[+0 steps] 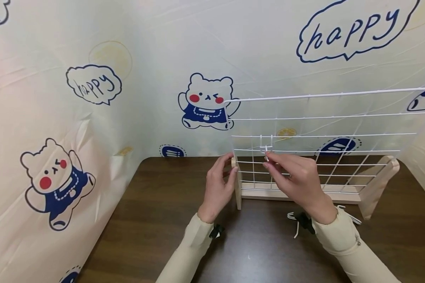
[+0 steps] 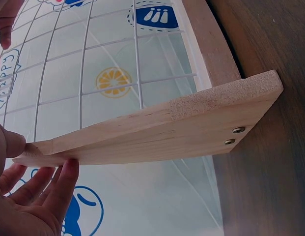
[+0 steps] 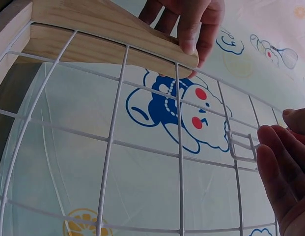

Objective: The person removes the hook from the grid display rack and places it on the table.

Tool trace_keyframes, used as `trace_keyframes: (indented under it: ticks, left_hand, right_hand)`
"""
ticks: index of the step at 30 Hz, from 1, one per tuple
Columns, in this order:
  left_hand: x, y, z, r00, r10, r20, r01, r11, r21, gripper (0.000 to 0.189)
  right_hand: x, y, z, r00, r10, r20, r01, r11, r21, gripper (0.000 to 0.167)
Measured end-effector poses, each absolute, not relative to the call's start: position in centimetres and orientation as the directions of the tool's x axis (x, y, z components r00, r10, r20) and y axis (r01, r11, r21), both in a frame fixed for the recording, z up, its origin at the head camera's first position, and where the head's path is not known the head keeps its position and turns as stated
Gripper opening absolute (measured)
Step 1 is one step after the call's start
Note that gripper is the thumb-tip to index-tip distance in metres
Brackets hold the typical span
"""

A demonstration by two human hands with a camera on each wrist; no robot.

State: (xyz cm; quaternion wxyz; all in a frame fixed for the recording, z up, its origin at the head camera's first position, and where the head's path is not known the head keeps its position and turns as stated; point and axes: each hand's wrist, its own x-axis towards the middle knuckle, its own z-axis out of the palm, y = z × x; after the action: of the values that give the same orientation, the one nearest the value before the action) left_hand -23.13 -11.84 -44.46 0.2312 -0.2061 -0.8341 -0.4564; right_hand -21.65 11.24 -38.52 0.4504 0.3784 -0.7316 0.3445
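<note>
A white wire grid rack [image 1: 297,135] stands on the table, held between wooden end supports. My left hand [image 1: 219,184] grips the top of the left wooden support [image 2: 157,132], thumb on one face and fingers on the other. With my right hand [image 1: 297,177] I pinch a small white wire hook [image 1: 266,142] at the grid's left part. In the right wrist view the hook's square wire frame [image 3: 243,146] overlaps the grid wires, and my fingertips [image 3: 266,140] cover its outer end.
Several loose white wire hooks [image 1: 294,218] lie on the dark wooden table [image 1: 145,243], partly behind my right wrist. The right wooden support [image 1: 379,188] and a wooden base bar [image 1: 265,193] carry the grid. A printed curtain [image 1: 156,51] hangs behind and at the left.
</note>
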Motion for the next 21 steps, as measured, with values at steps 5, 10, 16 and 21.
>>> trace_keyframes:
  ticks: [5, 10, 16, 21]
  left_hand:
    - [-23.15, -11.78, -44.50, -0.809, 0.132, 0.573, 0.553, 0.501, 0.666, 0.038]
    - [-23.19, -11.79, -44.43, -0.808, 0.132, 0.574, 0.554, 0.502, 0.665, 0.038]
    - [-23.13, -11.79, -44.31, -0.807, 0.132, 0.576, 0.556, 0.502, 0.663, 0.038]
    - [-23.02, -11.75, -44.33, -0.811, 0.130, 0.571, 0.549, 0.506, 0.665, 0.038]
  right_hand:
    - [-21.76, 11.20, -38.48, -0.309, -0.245, 0.919, -0.862, 0.480, -0.162, 0.039]
    - [-21.79, 11.22, -38.38, -0.302, -0.244, 0.922, -0.859, 0.490, -0.151, 0.038]
    - [-21.78, 11.18, -38.35, -0.305, -0.242, 0.921, -0.856, 0.493, -0.154, 0.039]
    - [-21.75, 11.20, -38.40, -0.294, -0.240, 0.925, -0.856, 0.497, -0.143, 0.038]
